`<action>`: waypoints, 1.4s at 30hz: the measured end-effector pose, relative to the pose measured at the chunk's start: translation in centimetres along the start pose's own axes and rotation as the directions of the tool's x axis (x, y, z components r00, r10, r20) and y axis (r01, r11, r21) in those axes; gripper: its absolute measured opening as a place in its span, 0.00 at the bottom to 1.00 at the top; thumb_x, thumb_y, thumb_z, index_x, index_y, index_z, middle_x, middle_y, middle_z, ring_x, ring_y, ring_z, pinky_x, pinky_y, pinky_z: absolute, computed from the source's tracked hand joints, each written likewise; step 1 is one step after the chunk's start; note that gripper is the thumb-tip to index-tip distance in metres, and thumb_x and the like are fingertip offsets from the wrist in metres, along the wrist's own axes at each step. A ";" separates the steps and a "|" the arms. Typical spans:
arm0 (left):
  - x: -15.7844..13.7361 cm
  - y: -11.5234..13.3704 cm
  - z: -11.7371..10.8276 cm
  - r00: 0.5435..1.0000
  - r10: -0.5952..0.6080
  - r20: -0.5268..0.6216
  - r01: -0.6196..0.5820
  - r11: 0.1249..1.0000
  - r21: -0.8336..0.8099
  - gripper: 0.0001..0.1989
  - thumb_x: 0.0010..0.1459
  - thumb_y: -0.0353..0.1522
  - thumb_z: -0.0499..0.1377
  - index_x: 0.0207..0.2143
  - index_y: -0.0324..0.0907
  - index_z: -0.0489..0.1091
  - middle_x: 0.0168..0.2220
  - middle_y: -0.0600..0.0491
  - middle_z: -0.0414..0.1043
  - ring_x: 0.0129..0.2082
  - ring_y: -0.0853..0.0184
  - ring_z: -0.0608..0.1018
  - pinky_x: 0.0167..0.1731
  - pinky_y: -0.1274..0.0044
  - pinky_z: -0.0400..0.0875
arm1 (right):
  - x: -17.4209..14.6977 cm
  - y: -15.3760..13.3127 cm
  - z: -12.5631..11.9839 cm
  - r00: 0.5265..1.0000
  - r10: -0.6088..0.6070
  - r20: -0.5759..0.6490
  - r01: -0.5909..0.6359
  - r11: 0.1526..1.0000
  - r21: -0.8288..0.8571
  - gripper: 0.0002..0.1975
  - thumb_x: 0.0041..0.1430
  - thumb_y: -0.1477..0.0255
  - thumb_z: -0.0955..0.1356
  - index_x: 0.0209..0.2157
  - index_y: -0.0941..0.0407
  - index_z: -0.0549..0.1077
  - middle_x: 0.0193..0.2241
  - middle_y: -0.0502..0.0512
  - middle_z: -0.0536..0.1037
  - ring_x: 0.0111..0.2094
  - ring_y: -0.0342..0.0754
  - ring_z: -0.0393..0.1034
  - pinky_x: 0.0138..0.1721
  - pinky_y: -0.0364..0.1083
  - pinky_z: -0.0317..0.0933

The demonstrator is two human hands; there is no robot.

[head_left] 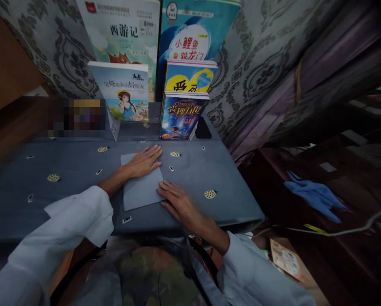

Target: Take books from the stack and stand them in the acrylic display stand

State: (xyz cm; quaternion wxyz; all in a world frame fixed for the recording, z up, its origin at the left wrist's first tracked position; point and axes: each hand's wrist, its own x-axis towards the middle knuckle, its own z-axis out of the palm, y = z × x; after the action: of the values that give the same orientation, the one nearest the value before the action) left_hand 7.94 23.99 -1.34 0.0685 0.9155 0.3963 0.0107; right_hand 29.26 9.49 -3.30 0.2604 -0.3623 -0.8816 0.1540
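Observation:
A sheet of pale grey paper (141,191), possibly folded, lies flat on the dark grey tablecloth (82,187). Across its upper right part rests my left hand (145,161), palm down with the fingers stretched out. My right hand (177,202) touches the paper's right edge, lower down, its fingers extended and nothing gripped in them. Just beyond the hands, a clear stand (131,135) holds several upright books, among them a white one with a cartoon girl (126,95) and a dark blue one (180,117).
Taller books, one pale (123,32) and one teal (220,25), stand behind against a patterned curtain (260,55). A black phone-like object (203,128) lies right of the stand. Past the table's right edge are a blue cloth (314,193) and a pale cable (353,230).

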 end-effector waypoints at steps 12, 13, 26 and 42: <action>-5.9 7.4 1.3 0.981 0.182 -0.070 -0.180 0.983 0.035 0.29 0.74 0.43 0.40 0.70 0.38 0.52 0.72 0.42 0.49 0.73 0.62 0.49 0.69 0.64 0.45 | -0.3 -1.2 -0.7 0.991 0.040 -0.131 -0.047 0.997 -0.054 0.07 0.67 0.66 0.67 0.40 0.54 0.74 0.35 0.58 0.77 0.39 0.55 0.72 0.42 0.55 0.70; -6.5 8.0 1.4 0.979 0.193 -0.069 -0.191 0.981 0.038 0.29 0.73 0.43 0.41 0.69 0.37 0.52 0.72 0.42 0.49 0.73 0.62 0.49 0.70 0.64 0.45 | -0.4 -1.2 -0.8 0.987 0.049 -0.155 -0.054 0.998 -0.030 0.08 0.68 0.65 0.66 0.39 0.54 0.73 0.34 0.58 0.77 0.38 0.55 0.72 0.42 0.54 0.69; -11.2 11.2 1.9 0.961 0.205 -0.184 -0.195 0.978 0.066 0.21 0.71 0.37 0.50 0.61 0.38 0.65 0.65 0.43 0.65 0.67 0.63 0.66 0.68 0.67 0.55 | 0.2 -1.6 -1.4 0.982 0.040 -0.186 -0.029 0.998 0.060 0.12 0.70 0.69 0.60 0.47 0.55 0.73 0.39 0.59 0.79 0.42 0.53 0.72 0.50 0.56 0.67; -18.0 5.8 3.3 0.933 -0.214 -0.288 0.240 0.969 0.058 0.37 0.70 0.52 0.42 0.69 0.36 0.54 0.69 0.35 0.56 0.70 0.52 0.59 0.65 0.54 0.57 | 1.4 -1.4 -1.8 0.999 -0.034 0.026 0.034 0.999 -0.024 0.13 0.68 0.70 0.64 0.50 0.55 0.76 0.48 0.63 0.79 0.52 0.58 0.71 0.54 0.61 0.66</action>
State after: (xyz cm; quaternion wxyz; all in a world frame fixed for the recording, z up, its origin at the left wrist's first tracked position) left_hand 0.08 6.61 -3.22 -0.0299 0.8549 0.5053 0.1136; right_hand 28.66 9.69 -0.72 0.2473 -0.3484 -0.8927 0.1434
